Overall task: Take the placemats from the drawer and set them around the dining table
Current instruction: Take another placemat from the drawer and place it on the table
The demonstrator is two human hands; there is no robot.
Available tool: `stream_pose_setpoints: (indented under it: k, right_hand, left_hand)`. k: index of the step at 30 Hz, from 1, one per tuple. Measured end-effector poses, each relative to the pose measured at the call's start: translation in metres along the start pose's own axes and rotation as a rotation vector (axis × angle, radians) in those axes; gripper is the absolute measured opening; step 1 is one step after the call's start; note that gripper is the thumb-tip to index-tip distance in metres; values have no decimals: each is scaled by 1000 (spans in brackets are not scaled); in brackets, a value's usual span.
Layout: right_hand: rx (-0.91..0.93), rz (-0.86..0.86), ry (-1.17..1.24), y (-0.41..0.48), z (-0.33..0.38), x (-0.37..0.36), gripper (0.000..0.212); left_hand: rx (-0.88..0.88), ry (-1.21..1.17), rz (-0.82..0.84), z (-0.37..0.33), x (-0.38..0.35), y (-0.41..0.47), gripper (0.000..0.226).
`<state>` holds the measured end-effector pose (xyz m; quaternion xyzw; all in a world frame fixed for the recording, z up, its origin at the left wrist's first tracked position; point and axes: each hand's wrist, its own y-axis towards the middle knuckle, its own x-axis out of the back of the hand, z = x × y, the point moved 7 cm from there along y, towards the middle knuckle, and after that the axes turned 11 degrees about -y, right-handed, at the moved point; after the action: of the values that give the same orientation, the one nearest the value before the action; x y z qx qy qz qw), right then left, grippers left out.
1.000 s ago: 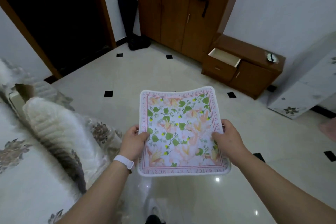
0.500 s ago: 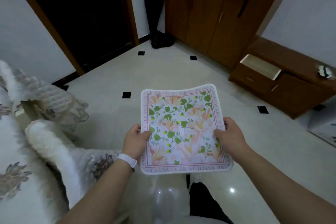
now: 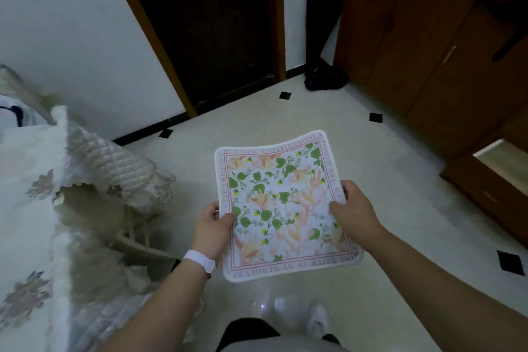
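Big cream tiled floor (image 3: 394, 208) with little black diamond insets takes up most of the frame. White wall (image 3: 71, 37) in the upper left, and next to it a dark doorway (image 3: 217, 23) with a brown wood frame. A tall brown wardrobe (image 3: 423, 43) fills the upper right. The left edge has the worktop (image 3: 25, 208) under a white cloth with greyish embroidered flowers, and a quilted, lace-edged cover (image 3: 114, 163) bunched up beside it. A drawer (image 3: 505, 163) stands open in a low wooden unit at the right edge. A folded black umbrella (image 3: 323, 17) leans in the corner between doorway and wardrobe.

The placemat (image 3: 283, 208) is in mid-frame, held up over the floor, well apart from the drawer and off the worktop. The left hand (image 3: 213, 226) pinches its left edge with the thumb on top, and the right hand (image 3: 354, 211) grips the right edge the same way. Both arms reach in from the bottom of the frame. There's a white wristband (image 3: 200, 261) on the left wrist.

The mat's border has pink lettering: "THE WITHERED CHERRY" along the far edge, "BLOSSOM ARE MY" down the right, "IN MY MEMORY" upside down on the near edge. The rest is too blurry to read.
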<state>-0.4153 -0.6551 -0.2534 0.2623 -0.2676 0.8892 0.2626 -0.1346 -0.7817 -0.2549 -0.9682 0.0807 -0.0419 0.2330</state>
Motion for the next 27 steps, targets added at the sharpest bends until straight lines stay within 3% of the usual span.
stream_pose_setpoints:
  k: [7,16,24,27]
  right_hand:
    - [68,120,-15,66,54,-41,26]
    - [116,180,-113,162,154,-110,27]
    - [223,222,-151,239,312,-193,27]
    - [275,226,-133,257,374,-221,26]
  left_hand:
    - [-46,-34,-113,-37,22,40,14]
    - [39,-140,-195,-48,64,155,14]
    - [-29,-122,-231,-132,164,271,14]
    - [-93,-164,-324,-174,211,296,14]
